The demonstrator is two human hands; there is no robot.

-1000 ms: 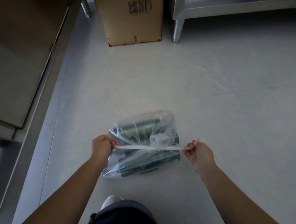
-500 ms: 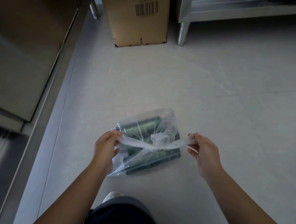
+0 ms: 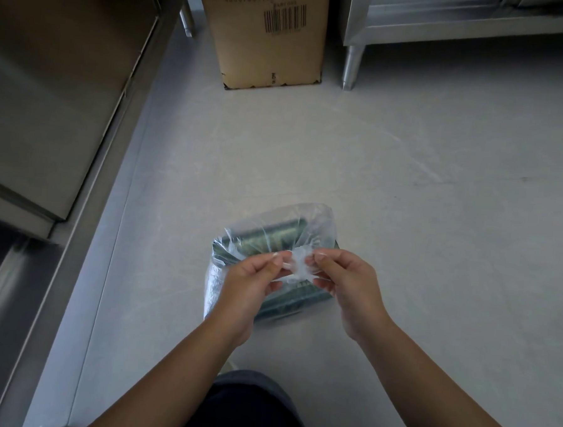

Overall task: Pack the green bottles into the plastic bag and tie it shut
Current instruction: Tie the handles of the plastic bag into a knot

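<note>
A clear plastic bag lies on the grey floor with dark green bottles lying on their sides inside it. The bag's gathered top forms a bunched knot above the bottles. My left hand pinches one loose end of the plastic just left of the knot. My right hand pinches the other end just right of it. Both hands are close together over the bag and hide its near half.
A tall cardboard box with a barcode stands on the floor ahead. A steel cabinet runs along the left. A steel table leg and shelf are at the back right. My dark trouser leg is below.
My hands, which held the bag's ends stretched wide apart, have come together at the knot in the middle. The view has shifted slightly closer to the box.
</note>
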